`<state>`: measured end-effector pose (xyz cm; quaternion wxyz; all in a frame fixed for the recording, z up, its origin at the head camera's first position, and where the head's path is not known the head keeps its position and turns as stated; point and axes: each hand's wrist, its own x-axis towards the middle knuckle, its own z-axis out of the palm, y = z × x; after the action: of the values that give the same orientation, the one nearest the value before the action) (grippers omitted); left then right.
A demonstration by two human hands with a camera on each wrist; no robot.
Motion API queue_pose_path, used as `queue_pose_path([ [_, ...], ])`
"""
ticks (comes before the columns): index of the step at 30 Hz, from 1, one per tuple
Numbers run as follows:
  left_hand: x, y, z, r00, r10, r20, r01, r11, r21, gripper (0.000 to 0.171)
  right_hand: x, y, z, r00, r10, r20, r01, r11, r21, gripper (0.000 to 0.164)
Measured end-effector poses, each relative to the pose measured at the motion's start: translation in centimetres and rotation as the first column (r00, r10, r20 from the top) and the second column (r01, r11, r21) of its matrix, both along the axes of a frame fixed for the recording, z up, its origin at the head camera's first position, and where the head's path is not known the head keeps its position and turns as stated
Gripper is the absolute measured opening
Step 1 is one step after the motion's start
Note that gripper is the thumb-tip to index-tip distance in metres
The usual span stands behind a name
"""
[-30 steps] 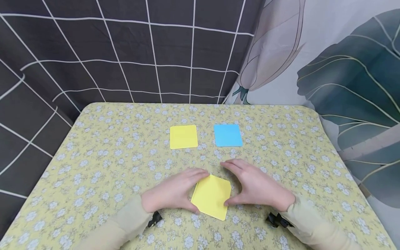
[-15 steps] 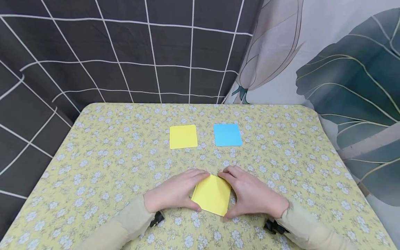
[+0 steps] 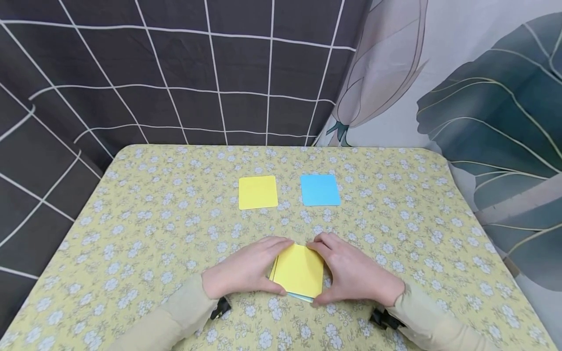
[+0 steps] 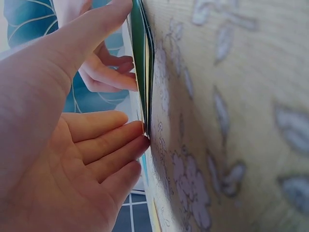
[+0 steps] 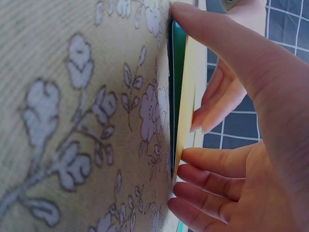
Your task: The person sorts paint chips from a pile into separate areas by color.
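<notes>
A small stack of square cards, yellow on top, lies on the tablecloth near the front. My left hand holds it along the left, fingertips at the far corner and thumb at the near one. On the opposite side my right hand grips it the same way. The layers are slightly fanned: a pale blue-green edge peeks out at the front. From the left wrist, the stack's edge shows green and pale layers; in the right wrist view a gap opens under the upper cards.
Farther back on the flowered tablecloth lie a yellow card and, to its right, a blue card. A dark gridded curtain hangs behind the table; a leaf-patterned one hangs at the right.
My right hand has closed in on the stack's right side. The top yellow card has turned straighter, and a blue-green edge now shows beneath it. My left hand has barely moved.
</notes>
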<state>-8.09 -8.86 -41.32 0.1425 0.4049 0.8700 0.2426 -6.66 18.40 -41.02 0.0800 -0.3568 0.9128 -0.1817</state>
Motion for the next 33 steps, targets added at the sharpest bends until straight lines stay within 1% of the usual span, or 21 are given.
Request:
queue_pose_path([
  [4,0.0,0.0,0.0,1.000,0.010,-0.014,-0.010,1.000,0.000,0.104,-0.3,0.0,0.0,1.000,0.002,0.004,-0.002,1.000,-0.015,0.106],
  [10,-0.3,-0.3,0.3,0.997,0.068,-0.024,-0.068,0.997,0.029,0.105,-1.1,0.0,0.5,1.000,-0.004,0.021,0.005,0.999,-0.041,0.105],
  [11,-0.4,-0.5,0.4,0.996,0.080,-0.023,-0.079,0.996,0.039,0.104,-1.3,-0.1,0.6,1.000,-0.007,0.016,0.008,0.999,-0.044,0.106],
  [16,-1.0,-1.3,0.9,0.989,0.133,-0.066,-0.128,0.989,0.077,0.105,-2.5,-0.5,1.0,0.999,-0.036,-0.018,0.035,0.998,-0.057,0.113],
  [21,-1.8,-2.1,1.6,0.977,0.191,-0.092,-0.182,0.978,0.098,0.107,-4.0,-1.2,1.6,0.997,-0.051,-0.050,0.047,0.995,-0.084,0.112],
  [24,-2.6,-2.5,2.1,0.969,0.223,-0.104,-0.212,0.971,0.107,0.108,-5.2,-1.8,1.9,0.997,-0.052,-0.061,0.045,0.993,-0.112,0.111],
  [26,-3.4,-2.9,2.4,0.963,0.246,-0.110,-0.236,0.967,0.101,0.108,-6.2,-2.3,2.2,0.997,-0.050,-0.057,0.042,0.990,-0.138,0.110],
  [28,-4.2,-3.4,2.6,0.956,0.270,-0.114,-0.259,0.961,0.099,0.108,-7.3,-2.8,2.4,0.998,-0.047,-0.051,0.038,0.987,-0.156,0.109],
  [33,-6.7,-4.7,3.0,0.945,0.313,-0.090,-0.303,0.947,0.107,0.107,-10.3,-4.3,2.7,0.998,-0.021,-0.058,0.011,0.986,-0.167,0.106],
])
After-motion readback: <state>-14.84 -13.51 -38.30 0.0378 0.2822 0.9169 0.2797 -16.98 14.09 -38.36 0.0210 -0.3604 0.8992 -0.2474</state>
